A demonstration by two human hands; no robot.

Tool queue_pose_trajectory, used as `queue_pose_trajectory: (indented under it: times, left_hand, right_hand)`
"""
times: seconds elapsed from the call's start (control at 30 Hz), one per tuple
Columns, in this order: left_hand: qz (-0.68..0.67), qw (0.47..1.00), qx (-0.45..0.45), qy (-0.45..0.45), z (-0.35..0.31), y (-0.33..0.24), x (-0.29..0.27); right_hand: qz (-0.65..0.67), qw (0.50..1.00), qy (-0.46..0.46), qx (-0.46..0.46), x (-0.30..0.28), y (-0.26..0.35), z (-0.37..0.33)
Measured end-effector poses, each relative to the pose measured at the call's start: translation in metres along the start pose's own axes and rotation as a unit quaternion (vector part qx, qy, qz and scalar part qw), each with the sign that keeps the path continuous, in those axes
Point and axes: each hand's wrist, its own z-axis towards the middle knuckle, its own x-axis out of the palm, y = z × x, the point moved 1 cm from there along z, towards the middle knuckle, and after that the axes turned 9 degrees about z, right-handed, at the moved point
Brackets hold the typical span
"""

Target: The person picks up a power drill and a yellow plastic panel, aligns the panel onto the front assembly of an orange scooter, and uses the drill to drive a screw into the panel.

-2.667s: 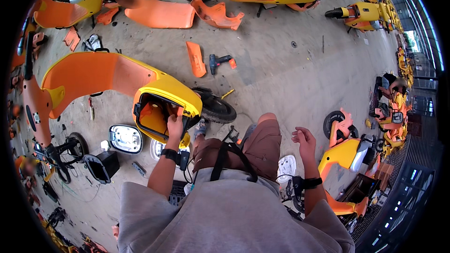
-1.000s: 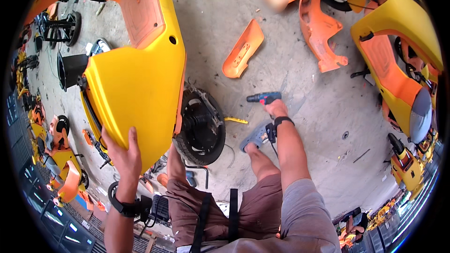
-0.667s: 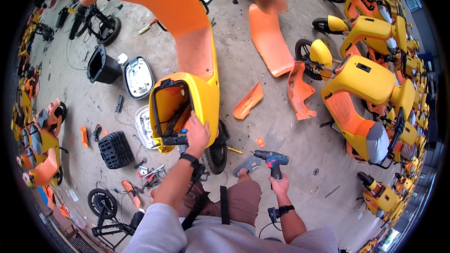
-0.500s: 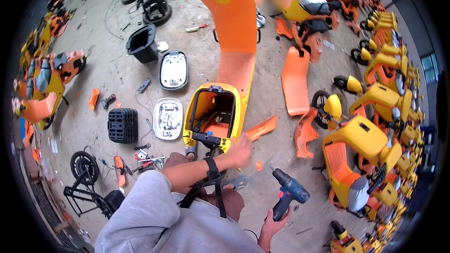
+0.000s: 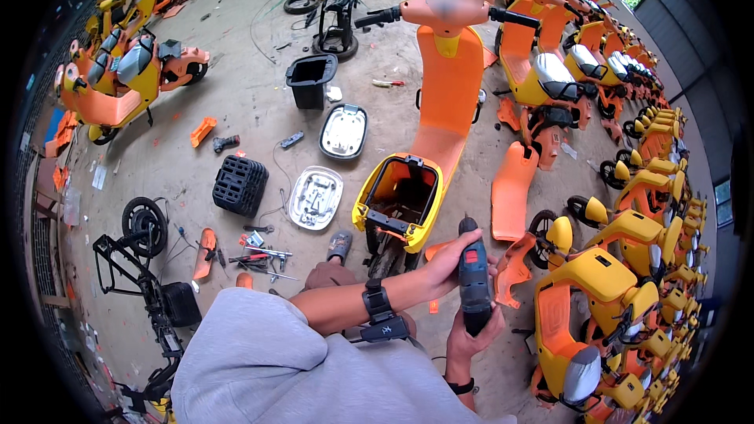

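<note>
Concrete floor (image 5: 236, 118): it lies under everything I can see, with loose parts scattered ahead of and left of the left hand (image 5: 446, 267).
Scooter row (image 5: 601, 275): yellow and orange, packed closely, running from the right of the right hand (image 5: 477, 334) away into the distance.
Opened scooter (image 5: 446, 110): upright, ahead of the left hand and slightly to its left, its yellow-rimmed rear compartment uncovered toward my camera.
Stripped frame (image 5: 177, 304): black, with a wheel (image 5: 144, 226) on it, well to the left of both hands.
Orange panel (image 5: 514, 192): long and gently curved, on the floor ahead and to the right of the left hand.
Black bin (image 5: 312, 94): open-topped, far ahead and left of the left hand.
Black crate (image 5: 240, 185): ribbed, nearer than the bin, well left of the left hand.
Oval shells (image 5: 316, 198): two, white inside, between the crate and the opened scooter, ahead-left of the left hand.
Cordless drill (image 5: 474, 286): raised off the floor between the two hands, touching both.
Right hand: fingers curled around the drill's near end; I cannot tell how firmly.
Left hand: wrapped around the drill's far end from the left.
Metal tools (image 5: 267, 255): a small heap left of the left hand, too small for me to sort.
</note>
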Motion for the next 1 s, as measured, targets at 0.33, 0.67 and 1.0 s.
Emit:
queue_pose_trajectory:
  times: [0.33,0.67,1.0]
  left_hand:
    - [0.389,0.907,0.131,-0.094,-0.059,0.060,-0.001]
    - [0.621,0.732,0.201,0.198,-0.068,0.071,0.044]
    - [0.648,0.711,0.019,0.274,-0.074,0.025,0.037]
  right_hand:
    - [0.230,0.945,0.197,0.120,-0.037,-0.032,-0.060]
    - [0.631,0.716,0.044,0.294,-0.069,0.036,0.060]
    - [0.576,0.770,0.021,0.274,-0.051,0.086,0.080]
